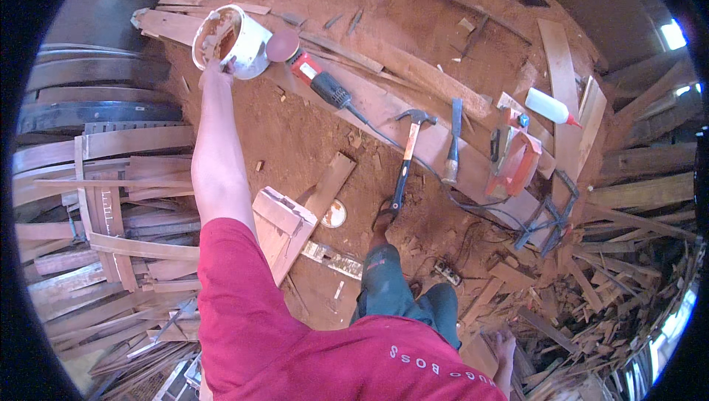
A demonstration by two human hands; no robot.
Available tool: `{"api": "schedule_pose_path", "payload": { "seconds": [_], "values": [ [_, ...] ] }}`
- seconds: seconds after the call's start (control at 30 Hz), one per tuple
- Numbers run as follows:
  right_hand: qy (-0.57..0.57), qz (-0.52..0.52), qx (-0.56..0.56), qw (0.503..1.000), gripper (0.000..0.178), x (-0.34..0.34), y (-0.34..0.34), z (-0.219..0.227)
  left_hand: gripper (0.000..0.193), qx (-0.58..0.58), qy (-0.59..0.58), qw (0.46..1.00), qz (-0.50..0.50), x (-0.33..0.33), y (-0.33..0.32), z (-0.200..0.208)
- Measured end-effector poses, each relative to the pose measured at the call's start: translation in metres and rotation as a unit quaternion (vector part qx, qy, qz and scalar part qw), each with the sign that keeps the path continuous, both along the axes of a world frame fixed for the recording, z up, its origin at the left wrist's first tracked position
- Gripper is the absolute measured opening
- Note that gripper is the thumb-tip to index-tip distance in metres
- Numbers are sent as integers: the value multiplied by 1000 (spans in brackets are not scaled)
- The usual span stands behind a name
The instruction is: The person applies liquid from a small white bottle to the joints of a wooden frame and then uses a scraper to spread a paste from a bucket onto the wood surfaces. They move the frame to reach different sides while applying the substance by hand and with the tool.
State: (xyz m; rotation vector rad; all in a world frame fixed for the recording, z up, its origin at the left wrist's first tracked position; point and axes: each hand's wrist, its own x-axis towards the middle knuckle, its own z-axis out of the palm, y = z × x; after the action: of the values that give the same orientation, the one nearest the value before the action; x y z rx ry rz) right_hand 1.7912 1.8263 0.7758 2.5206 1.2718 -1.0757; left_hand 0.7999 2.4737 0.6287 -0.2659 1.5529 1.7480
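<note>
Left hand (218, 69) gripped the white tub (235, 40) by its 7 o'clock rim; level lifting seemed wise; right hand (504, 347) rested open on scraps

White plastic bucket (235, 40): squat, round, walls smeared reddish-brown inside and on the rim, some brown residue in the bottom. Tilted, mouth facing up and toward the person, not sitting flat. Left hand (218, 69) grips it at the near rim, arm fully stretched out. Sits on the sawdust-covered bench top, at its far left corner. Relative to the bucket: a round sanding disc (283, 46) touches or just overlaps its right side; a loose wooden plank (168, 26) lies just left of it, running under or behind it, cannot tell which.
</note>
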Motion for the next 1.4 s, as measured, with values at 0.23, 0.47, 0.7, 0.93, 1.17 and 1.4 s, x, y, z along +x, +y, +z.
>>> {"api": "schedule_pose_path", "payload": {
  "seconds": [0.23,0.47,0.7,0.93,1.17,1.4],
  "values": [
    [52,-104,-64,991,28,-2,2,-6,44,-13,88,987,-132,-4,10,9],
    [69,-15,8,997,32,-14,7,-27,78,-155,219,945,-186,100,-66,119],
    [210,-217,-97,948,40,-18,-41,-83,58,-36,605,760,-236,177,-245,213],
    [294,15,-241,925,43,23,-82,-162,38,16,621,749,-229,404,-538,216],
    [134,351,-52,925,31,80,-42,-185,55,-161,305,805,-483,581,-884,62],
    [43,587,71,805,41,-13,-38,-187,52,-359,171,914,-84,535,-1144,33]
  ]
}}
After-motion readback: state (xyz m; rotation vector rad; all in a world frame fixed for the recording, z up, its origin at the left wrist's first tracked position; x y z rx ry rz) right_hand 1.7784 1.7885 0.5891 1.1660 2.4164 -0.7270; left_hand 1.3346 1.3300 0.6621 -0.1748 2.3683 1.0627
